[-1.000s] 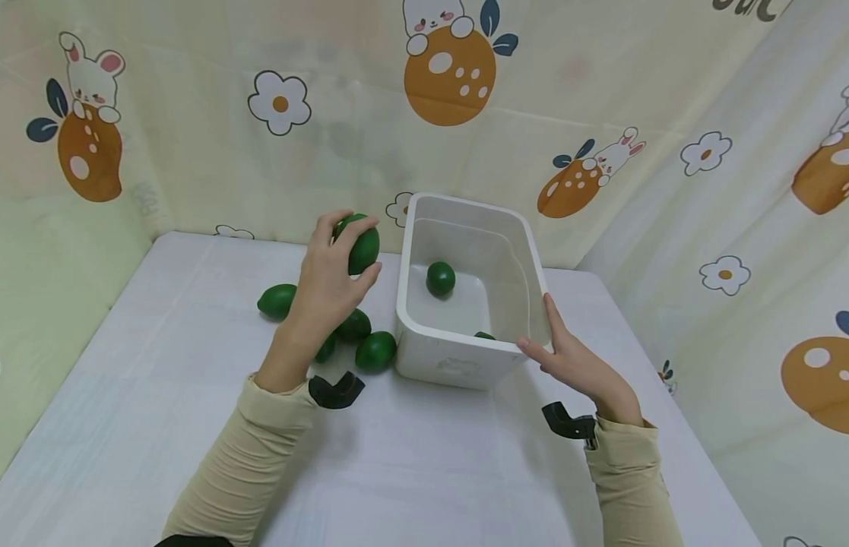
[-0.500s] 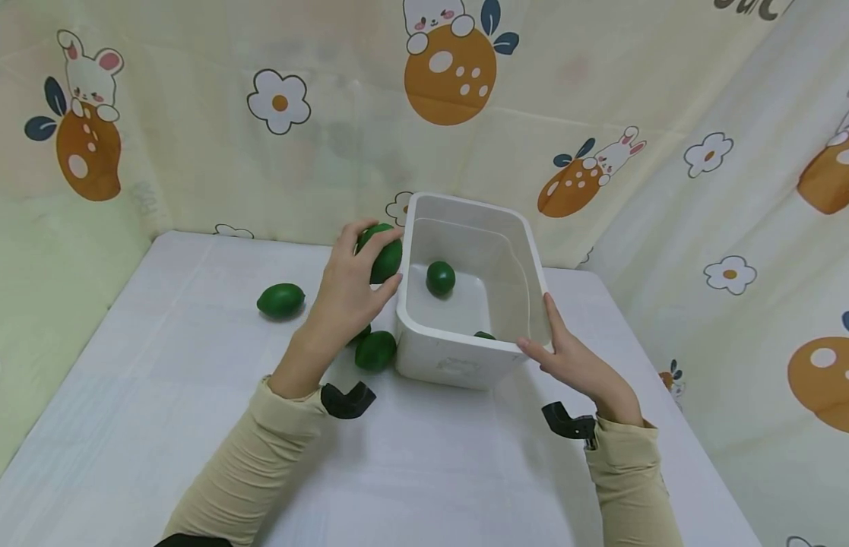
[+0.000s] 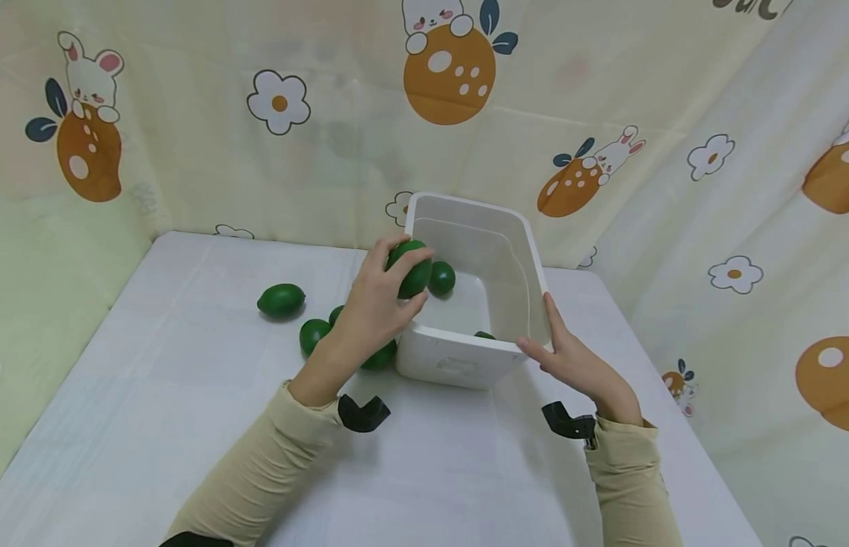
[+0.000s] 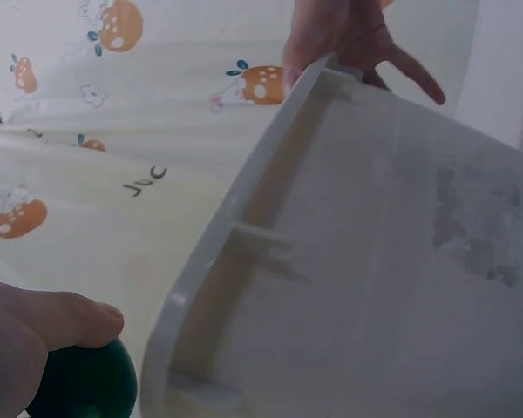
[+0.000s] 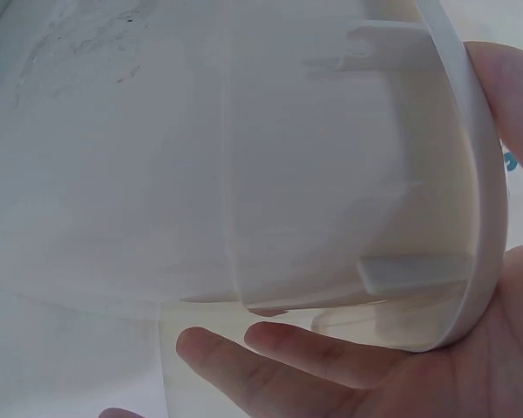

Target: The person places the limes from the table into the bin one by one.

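Note:
In the head view, my left hand (image 3: 379, 300) grips a green lime (image 3: 415, 272) with thumb and fingers over the left rim of a white plastic bin (image 3: 458, 361). The left wrist view shows a finger curled over the held lime (image 4: 87, 383), close beside the bin's rim. My right hand (image 3: 580, 368) holds the bin's near right corner. Seen from the right wrist, its thumb (image 5: 510, 96) lies over the rim and its fingers (image 5: 270, 374) stretch along the outside. Inside the bin sit one lime (image 3: 441, 279) and another (image 3: 484, 335) mostly hidden by the near wall.
Left of the bin, a lone lime (image 3: 281, 301) lies on the white table (image 3: 157, 380). Several more cluster by the left forearm, including one lime (image 3: 314, 336) partly covered. A printed curtain (image 3: 328, 175) borders the table's back and sides.
My left hand has carried its lime rightward and slightly down, from beside the bin to over its left rim. The right hand and the bin have stayed in place.

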